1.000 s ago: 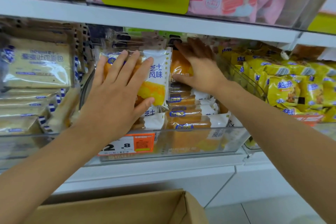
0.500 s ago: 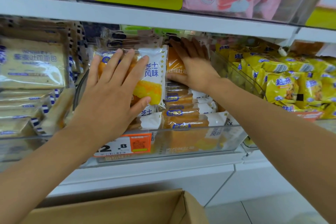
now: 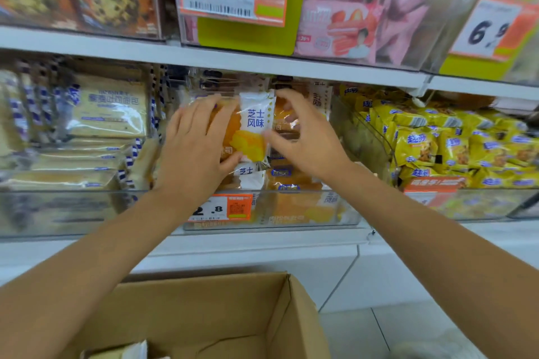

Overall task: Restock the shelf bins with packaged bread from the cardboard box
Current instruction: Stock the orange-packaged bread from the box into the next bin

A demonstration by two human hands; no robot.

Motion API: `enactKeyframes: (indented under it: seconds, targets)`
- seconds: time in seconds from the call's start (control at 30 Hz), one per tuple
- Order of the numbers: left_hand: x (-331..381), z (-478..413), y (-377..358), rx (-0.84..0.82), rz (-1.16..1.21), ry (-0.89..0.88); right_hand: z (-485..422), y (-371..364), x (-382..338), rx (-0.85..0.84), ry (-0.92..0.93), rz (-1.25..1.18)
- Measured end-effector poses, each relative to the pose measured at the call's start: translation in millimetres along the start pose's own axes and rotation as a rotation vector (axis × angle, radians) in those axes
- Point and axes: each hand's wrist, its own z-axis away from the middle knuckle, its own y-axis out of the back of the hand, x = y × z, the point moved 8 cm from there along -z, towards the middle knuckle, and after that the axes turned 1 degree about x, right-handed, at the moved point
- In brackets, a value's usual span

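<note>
Locate the bread package (image 3: 254, 125), held upright above the packs lying in the clear bin (image 3: 291, 214), at 12 o'clock from the cardboard box (image 3: 204, 315).

Note the left hand (image 3: 195, 151) laid flat on the 9 o'clock half of the package face, fingers straight, thumb spread toward the 6 o'clock edge. Read this as pressing, not gripping, probably to hold the pack against the row behind.

Note the right hand (image 3: 309, 140) at 3 o'clock, fingers curled, pinching the package's side seam, probably to steer it square with the neighbouring column.

Judge the step as seating this one package. Treat restocking as unfinished, given a pale wrapper (image 3: 131, 352) showing at the box's 7 o'clock corner.

Expect thin, slippery film. Release the pinch only after seating, or risk a topple over the low bin wall.

Disregard the toast packs (image 3: 108, 108) at 9 o'clock and the yellow snack packets (image 3: 437, 148) at 3 o'clock.
</note>
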Motion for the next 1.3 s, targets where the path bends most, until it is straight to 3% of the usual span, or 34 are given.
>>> enactKeyframes:
  seconds: [0.07, 0.23, 0.4, 0.5, 0.73, 0.9, 1.0, 1.2, 1.3]
  targets:
    - [-2, 3, 5, 0.003, -0.018, -0.007, 4, -11, -8, -0.055, -0.011, 0.042]
    - [-4, 7, 9, -0.144, 0.116, -0.047, 7, -14, -9, -0.012, -0.129, 0.041]
    - [-17, 58, 33, -0.125, 0.225, -0.011, 46, -9, -49, 0.038, -0.089, 0.224]
    - [-25, 119, 38, -0.247, 0.369, 0.169, 84, -33, -77, -0.082, -0.084, 0.206]
    - [-73, 332, -7, -0.765, 0.446, 0.597, 234, -163, -85, -0.525, -0.187, 0.035]
    - [-102, 461, -45, -0.903, 0.534, 0.931, 344, -257, -53, -0.859, -0.353, 0.052]
    - [-113, 500, -78, -0.959, 0.476, 0.918, 383, -290, -35, -0.941, -0.467, 0.024]
    - [-111, 538, -130, -1.165, 0.266, 0.784, 405, -331, -20, -0.924, -0.563, -0.108]
    - [-114, 538, -130, -1.099, 0.256, 0.775, 408, -343, -20, -0.941, -0.625, -0.159]
